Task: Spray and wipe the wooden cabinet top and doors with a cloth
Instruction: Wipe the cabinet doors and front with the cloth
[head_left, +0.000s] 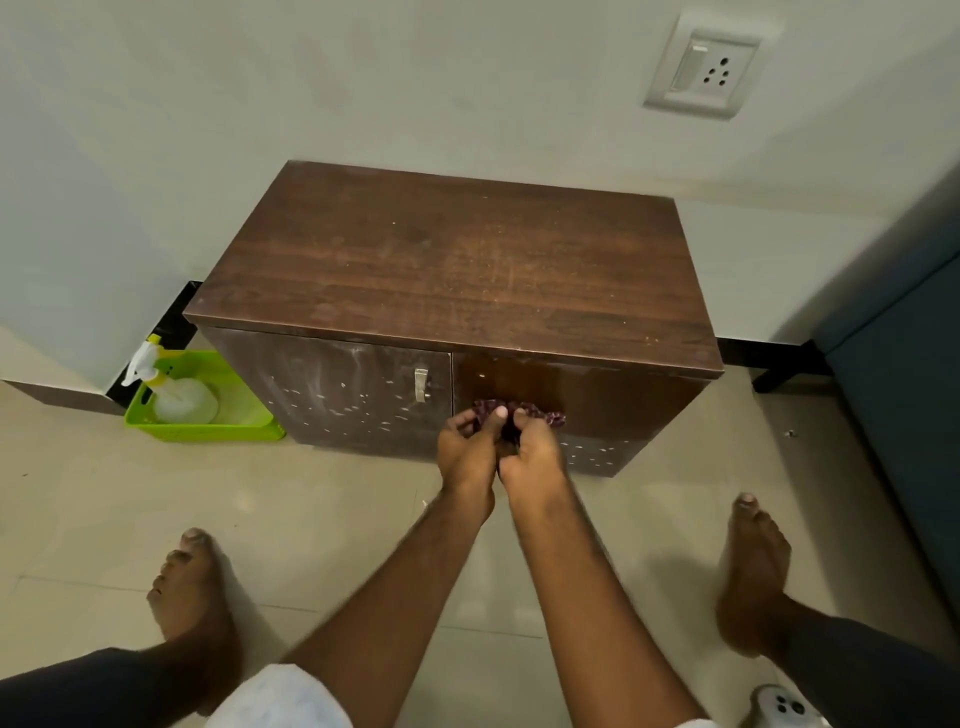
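Note:
A dark wooden cabinet (457, 265) stands against the wall, its top dusty and streaked. The left door (332, 389) is covered in white spray droplets and carries a metal handle (421, 383). The right door (613, 400) looks darker and shinier in its upper part, with droplets low down. In front of the right door, my left hand (467, 449) and my right hand (532, 452) together grip a dark red patterned cloth (540, 414), bunched between the fingers. A white spray bottle (174, 392) lies in a green basket (208, 428) on the floor left of the cabinet.
My two bare feet (195, 587) rest on the beige tiled floor on either side of my arms. A dark blue piece of furniture (904, 395) stands at the right. A wall socket (701, 70) sits above the cabinet. A white device (782, 706) lies at the bottom right.

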